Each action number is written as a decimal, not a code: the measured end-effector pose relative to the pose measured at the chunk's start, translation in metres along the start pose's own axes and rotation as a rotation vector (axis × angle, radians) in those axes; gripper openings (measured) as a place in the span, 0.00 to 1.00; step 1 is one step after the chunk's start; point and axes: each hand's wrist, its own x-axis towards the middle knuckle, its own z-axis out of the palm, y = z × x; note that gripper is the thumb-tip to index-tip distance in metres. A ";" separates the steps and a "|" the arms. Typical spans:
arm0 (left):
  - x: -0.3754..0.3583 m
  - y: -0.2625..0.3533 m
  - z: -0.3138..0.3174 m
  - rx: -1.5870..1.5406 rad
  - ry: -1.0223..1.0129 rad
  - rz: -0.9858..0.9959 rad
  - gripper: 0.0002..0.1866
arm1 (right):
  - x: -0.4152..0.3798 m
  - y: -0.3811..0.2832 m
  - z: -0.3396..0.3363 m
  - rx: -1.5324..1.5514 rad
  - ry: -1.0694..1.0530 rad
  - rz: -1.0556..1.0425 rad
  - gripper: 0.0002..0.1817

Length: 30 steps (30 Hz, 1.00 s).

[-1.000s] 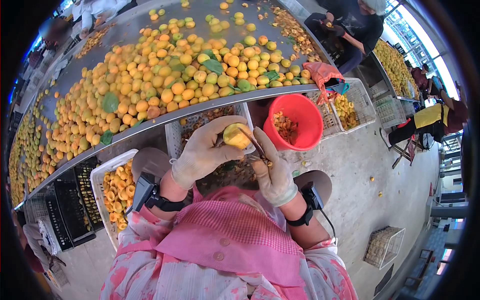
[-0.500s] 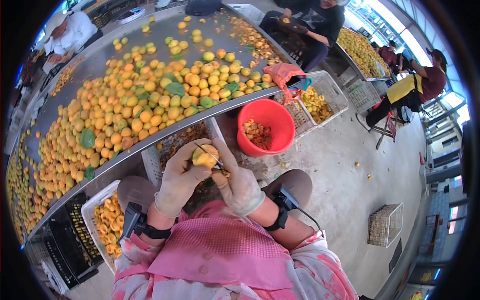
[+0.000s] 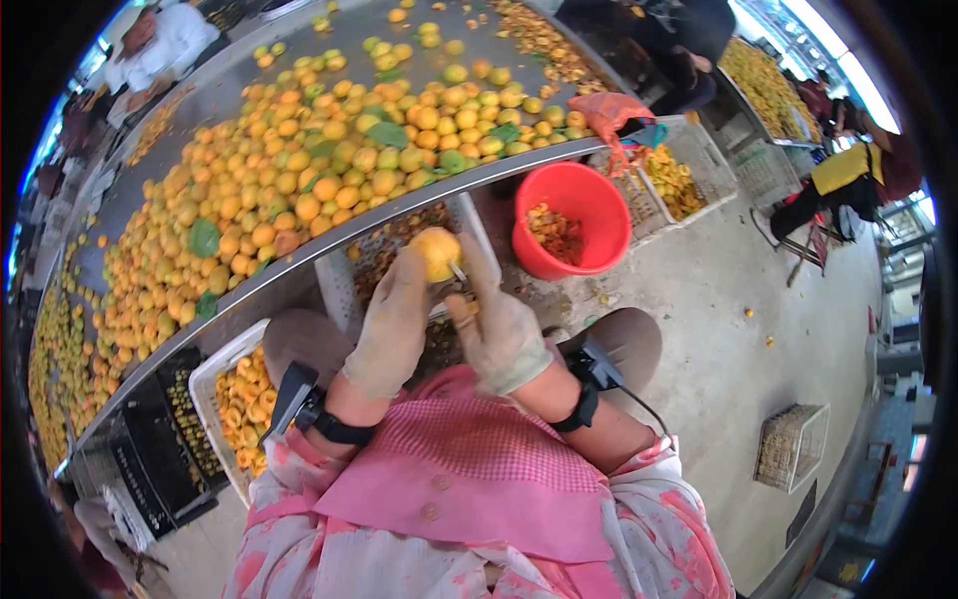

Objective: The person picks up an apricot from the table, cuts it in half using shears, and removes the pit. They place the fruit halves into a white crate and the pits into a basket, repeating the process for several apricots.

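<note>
Both of my hands wear pale gloves. My left hand [image 3: 392, 324] holds a yellow apricot [image 3: 436, 254] between thumb and fingers, above a white crate [image 3: 481, 225] under the table edge. My right hand [image 3: 499, 334] is closed around a small knife [image 3: 458, 273]. Its thin metal blade touches the lower right side of the fruit. The knife's handle is mostly hidden by my fingers. Below the hands, the crate contains brownish scraps.
A metal table [image 3: 499, 50] bears a heap of apricots. Nearby stand a red bucket [image 3: 534, 240] with scraps, a crate [image 3: 714, 165] with cut fruit at right, and another crate [image 3: 208, 384] with cut pieces by my left knee. Several people sit around the table and beyond.
My view has shifted, so the table and bucket appear moved. Both hands have risen slightly toward the table edge with the apricot. The blade has gone from across the fruit's top to its lower right.
</note>
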 end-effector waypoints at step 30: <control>0.009 0.006 0.019 -0.092 0.289 -0.254 0.20 | 0.005 0.027 0.043 0.287 0.134 0.009 0.30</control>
